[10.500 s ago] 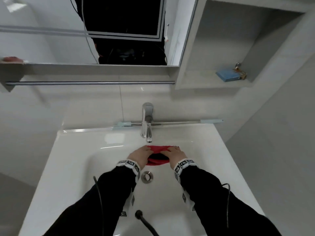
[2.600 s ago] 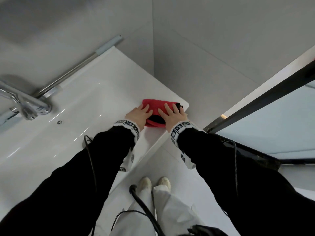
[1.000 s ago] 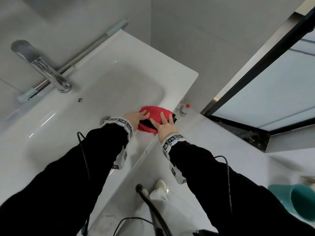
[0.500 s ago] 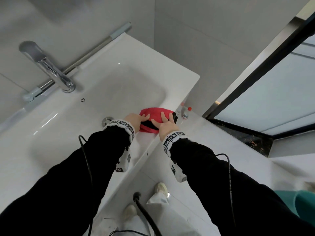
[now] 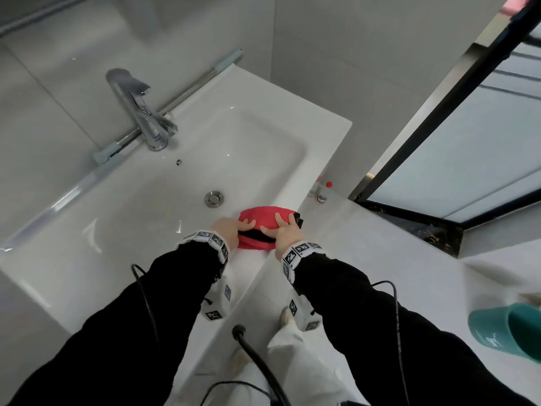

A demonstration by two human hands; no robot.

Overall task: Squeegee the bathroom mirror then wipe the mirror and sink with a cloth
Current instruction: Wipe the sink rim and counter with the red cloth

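1. Left hand (image 5: 228, 230) and right hand (image 5: 284, 232) side by side, fingers spread nearly straight, both pressing flat on the folded red cloth with a black edge (image 5: 265, 219); neither curls round it.
2. Cloth on the front rim of the white rectangular ceramic sink (image 5: 87, 244), towards its right front corner, just in front of the round chrome drain (image 5: 214, 198).
3. Key relation: cloth directly under both palms, long axis roughly along the front rim; unwiped rim runs away to the left, so the left hand sits nearer that stretch.
4. Further out: chrome mixer tap (image 5: 140, 112) at the back edge, long squeegee with pale blue ends (image 5: 181, 96) lying behind it along the wall.
5. Beyond the corner: small bottle with a red cap (image 5: 323, 193) on the floor, teal slipper (image 5: 509, 332) far right.
6. Against the frame two and a half seconds back: cloth then at the far right corner of the rim; now drawn along the front rim, closer to the drain. Hands flat on it in both.
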